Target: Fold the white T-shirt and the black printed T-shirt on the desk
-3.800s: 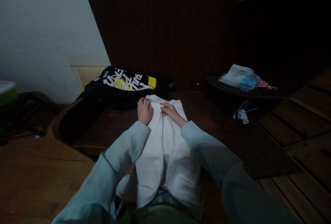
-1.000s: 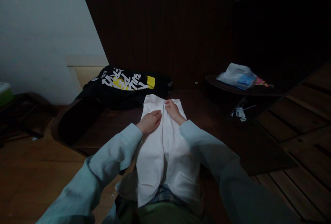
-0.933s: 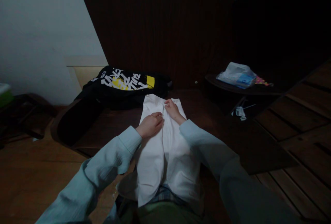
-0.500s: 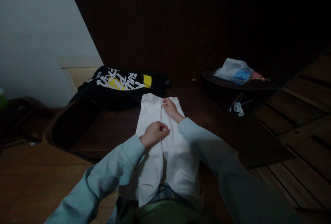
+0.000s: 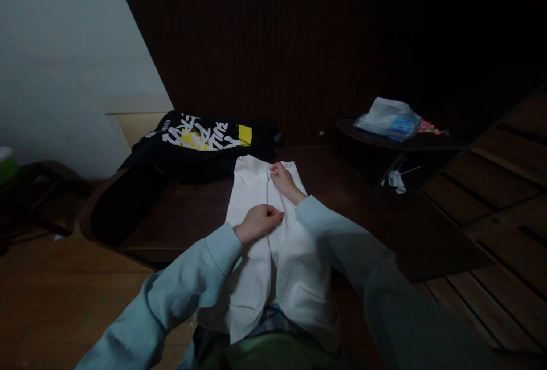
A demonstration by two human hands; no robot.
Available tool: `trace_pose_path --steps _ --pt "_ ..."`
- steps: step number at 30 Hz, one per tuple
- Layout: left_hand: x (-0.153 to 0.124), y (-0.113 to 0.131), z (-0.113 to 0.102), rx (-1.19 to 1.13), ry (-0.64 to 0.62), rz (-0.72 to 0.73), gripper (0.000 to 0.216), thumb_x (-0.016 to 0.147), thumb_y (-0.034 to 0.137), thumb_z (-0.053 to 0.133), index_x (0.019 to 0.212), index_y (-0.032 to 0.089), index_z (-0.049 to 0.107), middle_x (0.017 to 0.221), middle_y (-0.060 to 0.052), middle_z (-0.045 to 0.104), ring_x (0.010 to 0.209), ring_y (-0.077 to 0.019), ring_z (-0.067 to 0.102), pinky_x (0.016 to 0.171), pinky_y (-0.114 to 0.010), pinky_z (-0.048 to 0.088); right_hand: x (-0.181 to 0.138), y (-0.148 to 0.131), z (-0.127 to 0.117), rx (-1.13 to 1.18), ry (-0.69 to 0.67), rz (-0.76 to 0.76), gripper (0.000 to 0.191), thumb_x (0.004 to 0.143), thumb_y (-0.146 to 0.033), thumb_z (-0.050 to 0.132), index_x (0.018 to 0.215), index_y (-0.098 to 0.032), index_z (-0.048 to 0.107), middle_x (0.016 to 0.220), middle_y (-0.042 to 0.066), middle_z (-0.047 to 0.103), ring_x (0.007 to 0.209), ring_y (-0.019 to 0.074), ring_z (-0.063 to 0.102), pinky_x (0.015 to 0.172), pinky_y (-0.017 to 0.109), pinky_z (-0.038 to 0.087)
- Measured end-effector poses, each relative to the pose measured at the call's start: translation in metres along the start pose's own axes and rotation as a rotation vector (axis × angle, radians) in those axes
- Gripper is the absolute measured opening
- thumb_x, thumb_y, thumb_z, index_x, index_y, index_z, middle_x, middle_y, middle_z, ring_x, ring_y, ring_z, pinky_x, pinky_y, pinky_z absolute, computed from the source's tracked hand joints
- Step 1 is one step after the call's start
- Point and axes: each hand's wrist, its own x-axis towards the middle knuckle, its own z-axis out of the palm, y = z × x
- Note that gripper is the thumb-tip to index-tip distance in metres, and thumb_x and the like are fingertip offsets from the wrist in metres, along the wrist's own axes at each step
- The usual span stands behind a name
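A plastic bag (image 5: 384, 116) holds something blue; the left hand (image 5: 258, 223) and right hand (image 5: 282, 181) pinch the white garment (image 5: 299, 270) at its centre

Plain white on dark brown, basically

The garment (image 5: 256, 256) in the middle is plain white with no print, and the wooden table (image 5: 192, 210) under it is dark brown. The black top (image 5: 200, 139) behind it has big white lettering and yellow patches. The sleeves (image 5: 188, 290) are pale blue. Some plaid cloth (image 5: 273, 318) and green fabric (image 5: 265, 356) show at the bottom. The plastic bag (image 5: 387, 119) is whitish with blue.
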Motion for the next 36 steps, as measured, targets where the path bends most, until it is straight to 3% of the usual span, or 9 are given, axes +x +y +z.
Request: trace_pose_path --steps 9,17,22,27,31,36 --pt "0.010 -0.006 0.007 -0.083 0.034 -0.077 0.027 0.060 0.040 0.061 0.053 0.015 0.050 0.047 0.006 0.042 0.045 -0.0074 0.035 0.046 -0.022 0.023 0.000 -0.002 0.000 -0.002 -0.003 0.013 0.015 0.064 -0.012 0.044 0.074 -0.023 0.041 0.057 -0.007 0.043 0.060 0.0140 0.047 0.060 0.026 0.035" --pt "0.007 -0.005 -0.001 -0.383 -0.087 -0.056 0.042 0.057 0.054 0.062 0.055 0.017 0.042 0.046 0.008 0.036 0.041 -0.0042 0.028 0.042 -0.020 0.019 0.008 0.004 0.000 0.257 -0.063 0.142 0.013 0.063 -0.015 0.046 0.072 -0.022 0.041 0.051 -0.010 0.039 0.049 0.0107 0.043 0.049 0.021 0.031" --pt "0.003 0.000 -0.007 -0.467 -0.139 -0.073 0.043 0.058 0.053 0.064 0.059 0.017 0.041 0.047 0.010 0.033 0.039 -0.0024 0.025 0.040 -0.019 0.015 0.012 0.001 -0.005 0.371 -0.121 0.224 0.015 0.061 -0.014 0.047 0.072 -0.021 0.040 0.048 -0.011 0.040 0.043 0.0084 0.040 0.045 0.019 0.029" --pt "0.003 -0.005 -0.007 -0.540 -0.134 -0.073 0.043 0.059 0.050 0.065 0.061 0.017 0.038 0.049 0.010 0.035 0.041 -0.0019 0.025 0.040 -0.018 0.015 0.010 -0.002 -0.008 0.352 -0.091 0.088 0.012 0.065 -0.017 0.047 0.074 -0.022 0.041 0.049 -0.011 0.040 0.047 0.0095 0.044 0.047 0.020 0.032" --pt "0.002 -0.007 -0.004 -0.589 -0.095 -0.057 0.042 0.057 0.045 0.068 0.068 0.017 0.039 0.052 0.010 0.039 0.044 -0.0025 0.031 0.043 -0.017 0.019 0.006 -0.001 -0.005 0.208 -0.098 0.036 0.010 0.065 -0.015 0.047 0.072 -0.022 0.043 0.052 -0.009 0.043 0.050 0.0102 0.045 0.050 0.021 0.033" --pt "-0.002 -0.014 -0.005 -0.462 -0.216 0.036 0.042 0.057 0.041 0.070 0.061 0.018 0.036 0.053 0.010 0.037 0.048 -0.0033 0.030 0.045 -0.017 0.024 0.004 -0.003 -0.007 0.118 -0.024 -0.007 0.008 0.068 -0.015 0.047 0.071 -0.022 0.044 0.052 -0.008 0.043 0.052 0.0110 0.045 0.052 0.021 0.034"
